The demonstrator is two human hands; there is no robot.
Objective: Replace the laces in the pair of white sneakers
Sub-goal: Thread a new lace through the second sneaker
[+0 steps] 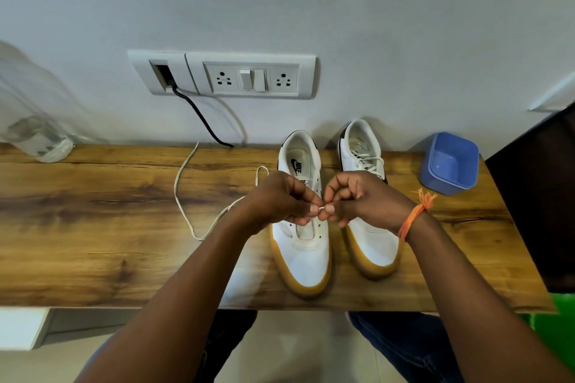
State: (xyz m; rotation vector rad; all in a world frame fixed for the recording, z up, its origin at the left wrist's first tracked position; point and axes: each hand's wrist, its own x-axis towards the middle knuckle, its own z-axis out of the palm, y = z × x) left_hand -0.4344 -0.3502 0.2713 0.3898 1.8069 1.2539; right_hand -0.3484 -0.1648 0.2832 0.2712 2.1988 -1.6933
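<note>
Two white sneakers with gum soles stand side by side on the wooden table (pixel 93 242), toes toward me. The left sneaker (pixel 306 255) has bare eyelets and no lace in it. The right sneaker (pixel 370 246) is laced with a white lace. A loose white lace (pixel 183 205) trails in a loop across the table to the left. My left hand (pixel 277 199) and my right hand (pixel 357 199) meet above the left sneaker's eyelets, and both pinch the tip of the loose lace between thumb and fingers.
A blue plastic container (pixel 449 163) stands right of the sneakers. A clear bottle (pixel 34 134) stands at the table's far left. A switch and socket panel (pixel 239 78) with a black cable (pixel 202 118) is on the wall behind. A dark object borders the table's right edge.
</note>
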